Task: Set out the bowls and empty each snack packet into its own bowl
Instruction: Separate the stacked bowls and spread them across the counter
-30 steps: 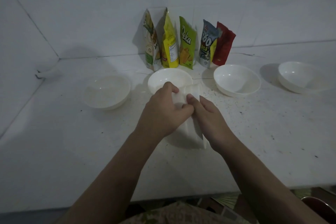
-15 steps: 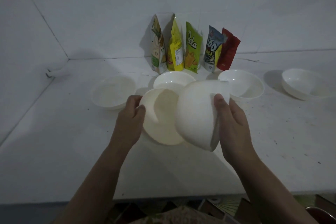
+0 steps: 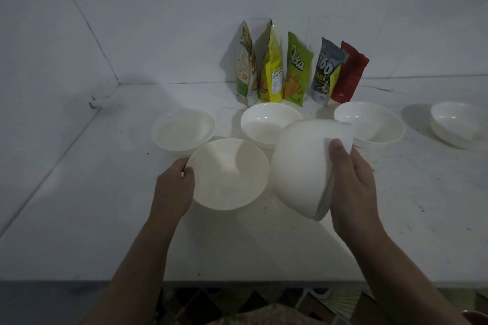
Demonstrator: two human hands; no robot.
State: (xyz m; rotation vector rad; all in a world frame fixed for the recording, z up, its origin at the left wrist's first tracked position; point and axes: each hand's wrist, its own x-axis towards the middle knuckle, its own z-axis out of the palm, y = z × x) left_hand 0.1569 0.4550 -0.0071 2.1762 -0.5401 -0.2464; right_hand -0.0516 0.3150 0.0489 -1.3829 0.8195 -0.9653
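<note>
A white speckled counter (image 3: 264, 245) carries 4 white bowls before 5 standing snack packets (image 3: 295, 71). The left hand (image 3: 174, 187) grips an upturned cream plastic bowl (image 3: 227, 174); the right hand (image 3: 351, 182) clasps a tilted white bowl (image 3: 298, 166). Setting-out appears underway; both likely need placing flat, in open spots.
</note>
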